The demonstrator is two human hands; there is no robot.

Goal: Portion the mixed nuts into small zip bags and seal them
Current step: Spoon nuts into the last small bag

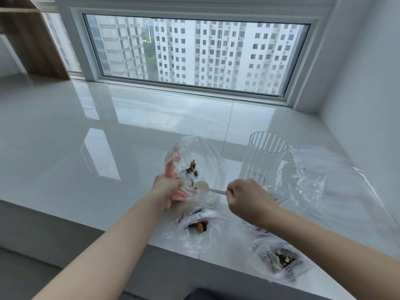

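My left hand (167,189) grips the lower left of a clear zip bag (207,161) held up with its mouth open. A few mixed nuts (192,167) lie inside it. My right hand (246,197) holds the handle of a small white scoop (202,187), whose bowl is inside the open bag. A small zip bag holding nuts (198,229) lies on the ledge just below my hands. Another small bag with nuts (279,259) lies at the near right, beside my right forearm.
A ribbed clear jar (268,161) stands to the right of the open bag. Loose clear zip bags (337,180) lie spread to its right. The white glossy ledge (86,137) ends in a front edge near me; a window and a wall bound it behind and right.
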